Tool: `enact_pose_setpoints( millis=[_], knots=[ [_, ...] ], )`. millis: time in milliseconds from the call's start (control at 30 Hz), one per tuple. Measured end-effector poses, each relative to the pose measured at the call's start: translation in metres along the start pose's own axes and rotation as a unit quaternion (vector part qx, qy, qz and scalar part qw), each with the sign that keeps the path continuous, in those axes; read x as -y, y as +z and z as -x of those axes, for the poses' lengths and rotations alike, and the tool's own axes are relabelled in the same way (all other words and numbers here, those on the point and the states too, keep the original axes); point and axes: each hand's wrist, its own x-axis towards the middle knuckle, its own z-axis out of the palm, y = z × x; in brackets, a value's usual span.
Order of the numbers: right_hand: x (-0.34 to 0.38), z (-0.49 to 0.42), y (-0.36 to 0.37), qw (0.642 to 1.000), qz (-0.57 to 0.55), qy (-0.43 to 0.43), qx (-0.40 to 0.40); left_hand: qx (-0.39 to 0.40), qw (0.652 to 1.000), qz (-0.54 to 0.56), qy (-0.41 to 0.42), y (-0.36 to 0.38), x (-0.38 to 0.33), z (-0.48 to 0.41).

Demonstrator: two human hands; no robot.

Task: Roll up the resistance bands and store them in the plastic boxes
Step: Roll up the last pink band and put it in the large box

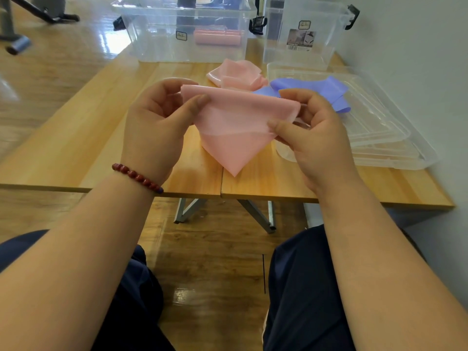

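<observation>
The pink band is in the air between both hands, above the near part of the table and not touching it. It is folded flat, w/ the top edge going from hand to hand and the lower part hanging down to a point.

L hand pinches the upper left corner: the thumb lies on the front of the band and the other fingers are curled behind it. R hand pinches the right side: the thumb presses on the front near the lower right edge, the index finger lies along the top right corner, and the rest of the fingers are behind the band. L wrist has a bracelet of dark red beads.

At the far end of the table stands a big box, clear and w/o lid; a pink roll lies inside it at the right. Just beside it, to the right, is a 2nd box, narrower, w/ a label on the front; its content I cannot tell. Clear lids lie stacked flat at the right side of the table. A purple band, loose and not rolled, lies partly on the lids and is partly hidden behind R hand. A 2nd pink band, crumpled, lies on the table in front of the big box, touching the purple band.
</observation>
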Motion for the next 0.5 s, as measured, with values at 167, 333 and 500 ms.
enact_pose_setpoints(
  millis=[167,333,500],
  knots=[
    [0.002,0.002,0.002,0.999,0.009,-0.032,-0.04,-0.033,0.997,-0.048,-0.045,0.003,0.004,0.0],
    [-0.001,0.008,0.011,0.976,0.111,-0.149,-0.112,-0.072,0.988,-0.112,-0.076,0.013,-0.007,0.003],
    [-0.007,0.014,0.022,0.903,0.242,-0.322,-0.153,-0.022,0.984,0.063,-0.165,0.026,-0.02,0.007]
  ],
)
